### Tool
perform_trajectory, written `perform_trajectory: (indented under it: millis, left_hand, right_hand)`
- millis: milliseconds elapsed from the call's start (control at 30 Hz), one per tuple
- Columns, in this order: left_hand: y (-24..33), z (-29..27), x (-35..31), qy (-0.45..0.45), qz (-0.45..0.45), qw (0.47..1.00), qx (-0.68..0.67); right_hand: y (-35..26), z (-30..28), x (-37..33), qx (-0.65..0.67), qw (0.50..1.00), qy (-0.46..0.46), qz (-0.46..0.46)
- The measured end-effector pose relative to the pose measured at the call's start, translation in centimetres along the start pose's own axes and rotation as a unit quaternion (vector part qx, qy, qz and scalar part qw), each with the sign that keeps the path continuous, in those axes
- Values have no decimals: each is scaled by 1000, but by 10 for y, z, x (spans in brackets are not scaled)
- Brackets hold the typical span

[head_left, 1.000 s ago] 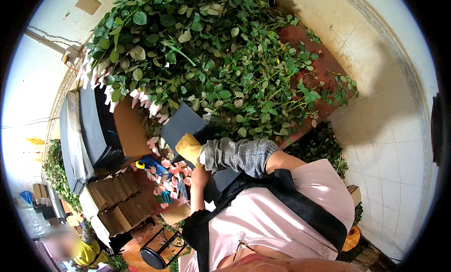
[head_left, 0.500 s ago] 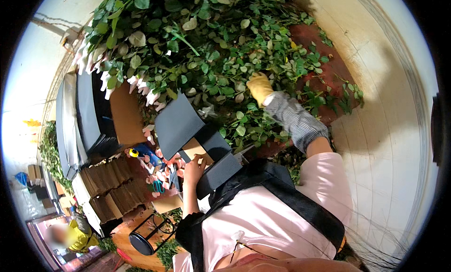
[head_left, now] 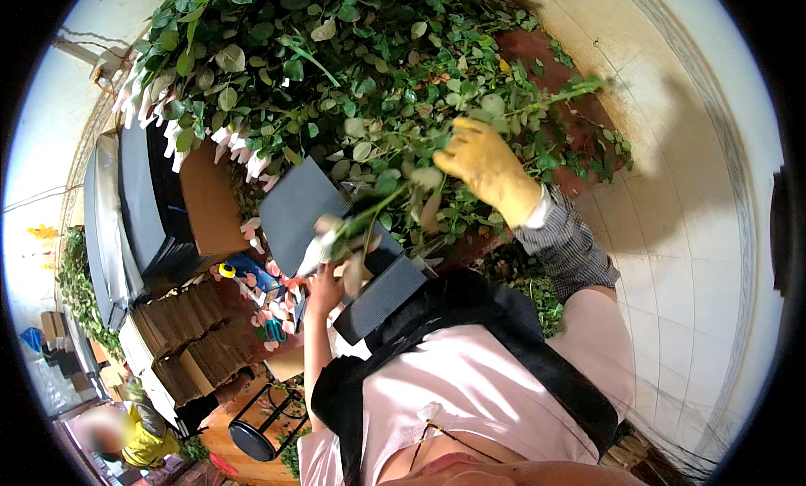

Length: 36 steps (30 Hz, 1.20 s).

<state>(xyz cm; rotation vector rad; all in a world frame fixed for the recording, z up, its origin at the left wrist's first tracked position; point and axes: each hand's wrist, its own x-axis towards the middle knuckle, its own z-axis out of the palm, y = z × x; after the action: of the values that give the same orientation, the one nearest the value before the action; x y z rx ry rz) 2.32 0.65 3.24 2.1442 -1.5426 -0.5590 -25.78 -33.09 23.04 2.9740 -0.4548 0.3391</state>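
My right hand (head_left: 487, 171), in a yellow glove, is closed around a leafy rose stem (head_left: 382, 207). The stem slants across my front, its leafy end to the upper right. Its pale, white-sleeved bloom (head_left: 317, 256) hangs at the lower left, blurred by motion. My bare left hand (head_left: 324, 291) is just below that bloom, beside the dark corrugated cardboard (head_left: 382, 305); its fingers are partly hidden and blurred. A second dark corrugated panel (head_left: 298, 204) stands tilted beyond it. The large heap of cut roses (head_left: 336, 74) lies past both hands.
Left of me are loose pink petals, teal-handled scissors (head_left: 274, 330) and a blue tool with a yellow end (head_left: 243, 273). Stacked brown cardboard (head_left: 180, 335) and dark sheets (head_left: 138, 209) stand further left. A black stool (head_left: 252, 440) and a person in yellow (head_left: 149, 436) are at lower left.
My right hand has drawn back from the heap toward me with a rose stem in it, its bloom now over the cardboard. My left hand has shifted slightly left.
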Motion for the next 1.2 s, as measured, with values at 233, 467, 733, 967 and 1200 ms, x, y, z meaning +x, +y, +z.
perform_trajectory:
  millis: [233, 467, 733, 967, 1200]
  left_hand:
    - [-57, 23, -4, -75, -125, 978, -152]
    - [-32, 5, 21, -80, -199, 899, -381]
    - [3, 24, 6, -7, -95, 991, -92]
    - [-19, 26, 1, 43, -106, 953, -280]
    - [2, 12, -7, -35, -142, 953, -267]
  right_hand:
    - [-25, 21, -23, 101, 992, 59, 42]
    - [-63, 244, -126, 774, 604, 2, 192]
    - [-41, 116, -41, 310, 937, -126, 101]
    - [-39, 140, -45, 403, 871, -173, 221]
    - [-39, 99, -56, 357, 894, -198, 185]
